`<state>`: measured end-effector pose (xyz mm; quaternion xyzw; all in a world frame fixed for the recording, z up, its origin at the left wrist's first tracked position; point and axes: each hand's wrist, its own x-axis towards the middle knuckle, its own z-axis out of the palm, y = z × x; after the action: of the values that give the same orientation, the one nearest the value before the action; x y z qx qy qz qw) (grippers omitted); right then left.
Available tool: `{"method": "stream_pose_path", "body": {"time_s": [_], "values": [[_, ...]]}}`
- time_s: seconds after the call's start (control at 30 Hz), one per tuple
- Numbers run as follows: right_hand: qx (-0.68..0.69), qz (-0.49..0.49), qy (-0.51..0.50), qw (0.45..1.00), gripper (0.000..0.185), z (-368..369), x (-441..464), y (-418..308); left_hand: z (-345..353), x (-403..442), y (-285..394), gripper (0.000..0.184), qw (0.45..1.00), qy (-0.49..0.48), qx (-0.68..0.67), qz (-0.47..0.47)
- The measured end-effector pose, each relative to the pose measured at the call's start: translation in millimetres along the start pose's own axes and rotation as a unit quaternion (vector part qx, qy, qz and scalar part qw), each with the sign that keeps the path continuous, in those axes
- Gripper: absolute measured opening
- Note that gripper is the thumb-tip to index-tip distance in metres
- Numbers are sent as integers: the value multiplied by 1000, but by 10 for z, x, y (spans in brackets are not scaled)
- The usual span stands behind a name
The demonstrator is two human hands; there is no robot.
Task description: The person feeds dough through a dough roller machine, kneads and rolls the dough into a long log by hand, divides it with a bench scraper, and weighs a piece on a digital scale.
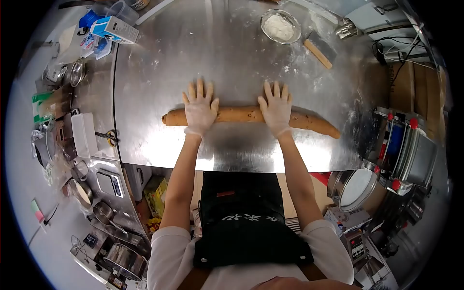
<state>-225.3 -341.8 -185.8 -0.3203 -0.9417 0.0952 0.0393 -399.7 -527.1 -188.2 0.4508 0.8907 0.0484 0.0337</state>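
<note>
A long brown dough roll (239, 114) lies crosswise on the steel table (159, 63), its right end bending toward the front edge. My left hand (200, 110), in a thin translucent glove, rests palm down on the roll left of its middle, fingers spread and pointing away from me. On the roll's right half, my right hand (277, 110), gloved the same way, lies flat with its fingers apart. A stretch of roll shows between the two hands.
A bowl of white flour (279, 27) and a scraper with a wooden handle (319, 53) are at the back right. A blue and white carton (115, 30) stands back left. Scissors (111, 137) and a scale (110, 183) lie at the left.
</note>
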Motion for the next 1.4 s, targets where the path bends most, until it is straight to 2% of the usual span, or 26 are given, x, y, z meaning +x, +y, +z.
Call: {"method": "stream_pose_path", "body": {"time_s": [0.07, 0.17, 0.2, 0.27, 0.33, 0.47, 0.53, 0.67, 0.8, 0.87, 0.9, 0.97, 1.0, 1.07, 1.1, 1.17, 1.23, 1.27, 1.33, 1.4], "values": [[-20, -2, -12, 1000, 50, -32, -284, 48, -130, -187, 22, 54, 999, -31, -2, 9], [-24, -8, -27, 999, 66, 2, -1197, 113, 120, -1253, 55, 62, 999, -27, -22, -7], [-23, -8, -30, 999, 72, -39, -1288, 100, 66, -1346, 92, 66, 999, -19, -26, -16], [-28, -2, -34, 999, 73, 3, -1166, 192, 122, -1231, 54, 65, 999, -17, -36, -16], [-17, 4, -2, 1000, 67, -68, -660, 265, -73, -625, -42, 61, 999, -15, -35, -14], [-65, 75, 45, 994, 55, -167, 84, 461, 14, 81, -330, 53, 997, 24, -4, -79], [-91, 81, 32, 992, 55, -163, -48, 674, -10, -193, -280, 56, 997, 23, 18, -78], [-46, 103, 22, 993, 63, -111, -1234, 772, 205, -1231, -170, 64, 996, 16, -1, -90], [-42, 133, 10, 990, 62, -102, -1080, 820, 105, -884, -330, 69, 998, 18, -16, -52], [-40, 144, 35, 988, 59, -131, -646, 879, 51, -414, -449, 65, 996, -34, 2, -87], [-29, 151, 51, 987, 57, -127, -450, 947, 81, -265, -518, 67, 995, -26, -3, -101], [107, 177, 76, 975, 54, -39, -268, 1222, 113, 8, -611, 70, 992, -13, -7, -129], [155, 187, 84, 966, 53, -80, -237, 1399, 91, 102, -523, 72, 990, -9, -7, -140], [153, 194, 115, 962, 49, -365, -211, 1719, 78, 282, -138, 76, 988, 6, -18, -152], [103, 175, 124, 971, 49, -479, -189, 1935, 146, 368, 141, 75, 987, 28, -29, -154], [102, 134, 90, 982, 48, -612, -120, 2098, 248, 528, 1103, 66, 984, 77, -150, -65], [47, 20, 38, 998, 48, -348, -173, 2204, 195, 655, 2232, 58, 965, 95, -243, 27], [6, -7, -6, 1000, 51, -388, -248, 2152, 278, 655, 2709, 58, 967, 53, -240, 67], [-68, -72, -87, 991, 58, -500, -384, 2023, 417, 522, 3163, 59, 965, -3, -224, 136], [-54, -45, -57, 996, 63, -427, -763, 2035, 529, 181, 3137, 64, 964, 30, -194, 178]]}}
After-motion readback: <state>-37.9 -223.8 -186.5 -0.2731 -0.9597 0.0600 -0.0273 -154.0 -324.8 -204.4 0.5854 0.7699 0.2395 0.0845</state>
